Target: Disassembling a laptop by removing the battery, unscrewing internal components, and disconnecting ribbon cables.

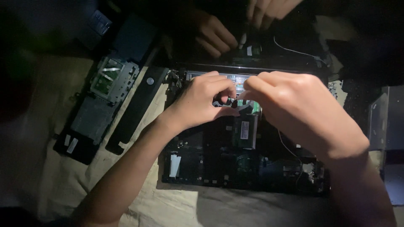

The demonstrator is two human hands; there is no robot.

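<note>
Dim overall; one pool of light falls mid-frame, corners sink into black, upper left blurs, mild grain throughout.

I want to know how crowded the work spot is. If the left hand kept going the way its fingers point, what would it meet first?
The left hand points right, over the opened laptop base. Almost at once it would likely meet the fingertips of the right hand; the small part between them is too dark to identify.

Two bare forearms, no sleeves in view; left hand and right hand ungloved, no rings, no watch, no wrist bands, nails short
</note>
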